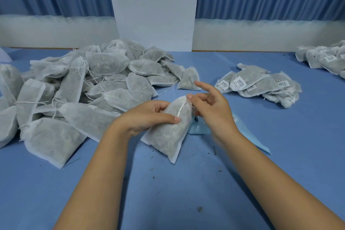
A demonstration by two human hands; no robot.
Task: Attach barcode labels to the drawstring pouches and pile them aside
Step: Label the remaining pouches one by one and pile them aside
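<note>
My left hand [149, 115] grips a white mesh drawstring pouch [169, 136] filled with dried herbs, thumb across its front, tilted up off the blue table. My right hand [209, 106] hovers at the pouch's tied top, index finger raised, thumb tip by the drawstring [180, 110]. A small printed barcode label [194, 108] shows under its curled fingers; the hand is blurred, so its hold on the label is unclear. A light blue label backing strip [250, 136] lies under that hand.
A big heap of unlabelled pouches [84, 87] fills the left side. A small pile of labelled pouches [261, 86] lies at the right, another pile [324, 59] at the far right edge. A white pillar [155, 5] stands behind. Herb crumbs dot the table [186, 192].
</note>
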